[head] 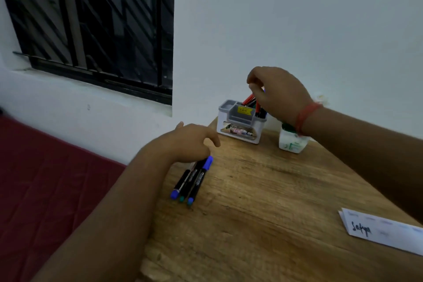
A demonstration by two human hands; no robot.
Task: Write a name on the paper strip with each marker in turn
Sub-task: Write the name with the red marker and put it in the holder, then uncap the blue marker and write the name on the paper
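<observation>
At the far left a dark barred window [91,25] sits in the white wall, and below it lies a maroon bed [45,190] beside the wooden tabletop [263,201]. Your left hand [185,142] hovers over the near-left part of the tabletop, its fingers [211,137] loosely curled and grasping nothing. Just beneath it three markers [192,181] lie side by side, touching one another, their ends blue and green; the far ends are partly hidden by the hand.

Further right, against the wall, stands a grey-and-white organizer [240,126] with several markers upright in its rear compartment, red and dark caps showing. Your right hand [274,94] reaches down over that compartment, fingers bent around the tops of the markers; whether they actually pinch one I cannot tell, since the frame is blurred there. A red band [306,117] circles that wrist. Just right of the organizer, behind the wrist, stands a small white container [291,142].

At the right edge the white paper strip [380,231] lies flat on the tabletop, with one name written in dark ink near its left end.
</observation>
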